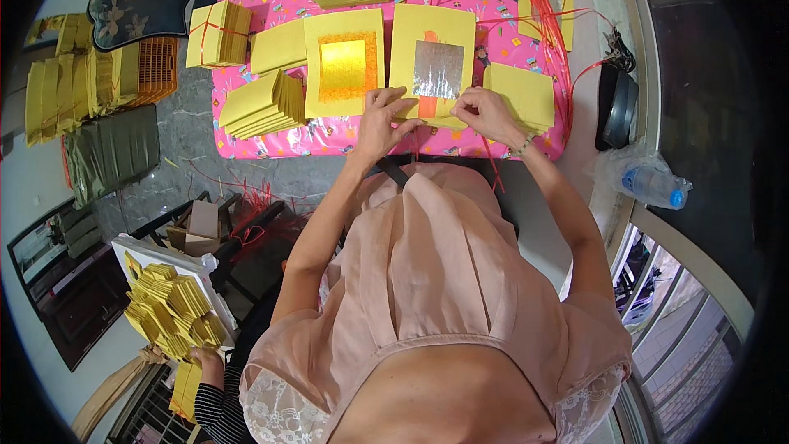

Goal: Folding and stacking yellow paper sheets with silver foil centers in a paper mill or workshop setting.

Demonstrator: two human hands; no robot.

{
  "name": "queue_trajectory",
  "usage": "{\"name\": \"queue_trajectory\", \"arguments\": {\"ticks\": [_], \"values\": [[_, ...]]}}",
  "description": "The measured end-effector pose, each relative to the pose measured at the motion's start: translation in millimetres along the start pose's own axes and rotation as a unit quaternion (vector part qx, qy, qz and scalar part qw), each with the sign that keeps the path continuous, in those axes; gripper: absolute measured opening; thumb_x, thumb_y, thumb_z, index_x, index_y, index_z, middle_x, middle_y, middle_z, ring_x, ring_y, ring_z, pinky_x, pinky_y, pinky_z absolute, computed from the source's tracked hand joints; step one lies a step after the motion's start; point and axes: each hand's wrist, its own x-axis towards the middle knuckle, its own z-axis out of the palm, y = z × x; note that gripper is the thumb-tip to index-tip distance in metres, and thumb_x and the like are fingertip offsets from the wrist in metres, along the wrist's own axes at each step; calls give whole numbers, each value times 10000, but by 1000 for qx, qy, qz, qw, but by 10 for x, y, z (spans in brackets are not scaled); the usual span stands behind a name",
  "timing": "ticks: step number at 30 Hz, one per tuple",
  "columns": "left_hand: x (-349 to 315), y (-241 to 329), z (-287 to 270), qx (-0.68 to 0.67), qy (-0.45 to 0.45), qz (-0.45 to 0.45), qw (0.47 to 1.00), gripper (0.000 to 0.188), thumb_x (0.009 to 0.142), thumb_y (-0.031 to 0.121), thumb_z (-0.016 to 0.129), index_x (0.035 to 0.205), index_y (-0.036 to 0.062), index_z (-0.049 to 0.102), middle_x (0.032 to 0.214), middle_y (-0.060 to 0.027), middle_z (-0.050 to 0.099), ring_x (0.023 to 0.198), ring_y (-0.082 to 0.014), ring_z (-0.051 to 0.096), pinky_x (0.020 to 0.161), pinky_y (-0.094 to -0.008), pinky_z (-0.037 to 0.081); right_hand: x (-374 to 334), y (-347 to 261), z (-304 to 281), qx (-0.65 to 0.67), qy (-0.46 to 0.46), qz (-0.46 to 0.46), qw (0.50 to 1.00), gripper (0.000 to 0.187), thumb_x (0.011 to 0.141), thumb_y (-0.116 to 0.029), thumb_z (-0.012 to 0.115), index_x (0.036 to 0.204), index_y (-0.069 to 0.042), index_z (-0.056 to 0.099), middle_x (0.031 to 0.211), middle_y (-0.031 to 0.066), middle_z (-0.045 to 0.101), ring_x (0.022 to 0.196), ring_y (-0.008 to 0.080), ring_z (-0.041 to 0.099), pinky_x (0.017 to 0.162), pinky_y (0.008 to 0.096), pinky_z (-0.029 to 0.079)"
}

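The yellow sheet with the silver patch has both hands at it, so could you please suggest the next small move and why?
Perhaps fold up the near edge of the yellow sheet: the left hand and right hand are at either side of that edge.

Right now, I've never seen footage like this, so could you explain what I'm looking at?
There's no machine here, just a person's bare hands. The single picture comes from a wide camera on the person's head, looking down, so straight edges bend near the rim.

The left hand and right hand have their fingers at the near edge of a yellow sheet with a silver square; how firmly they grip it, I can't tell.

Also on the pink patterned cover are a yellow sheet with a gold square, a tied yellow bundle and red ribbons.

At lower left, another person's hand is beside piled yellow papers.
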Motion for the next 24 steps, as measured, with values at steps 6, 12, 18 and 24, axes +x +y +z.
{"name": "queue_trajectory", "arguments": {"ticks": [6,12,18,24], "values": [[-22,-5,26,-31,10,-16,999,321,730,252,811,1021,123,765,1208,-113,620,1133,-317,496,973,-407,454,-28,-14,-65,-17,-37,-28,999,148,846,-166,688,807,-31,640,816,82,638,822,256,617,752,366,492],[-22,4,36,-53,18,-38,998,226,764,246,803,979,178,793,1186,-101,633,1110,-286,493,962,-391,439,-78,-177,-128,-56,-16,-93,994,147,813,-164,728,808,-41,648,808,75,629,840,244,614,772,370,496],[-13,-6,44,-47,25,-26,998,231,764,245,801,986,182,792,1187,-103,635,1109,-288,495,958,-381,434,-56,-86,-104,-57,-39,-54,996,146,817,-174,729,792,-46,661,802,60,632,829,239,609,757,363,494],[-18,-13,49,-43,25,-25,998,237,760,240,802,990,183,791,1185,-105,637,1109,-290,496,962,-381,434,4,-25,-106,-45,-57,-29,997,156,836,-178,713,791,-40,655,781,64,620,800,235,600,725,358,483]]}}
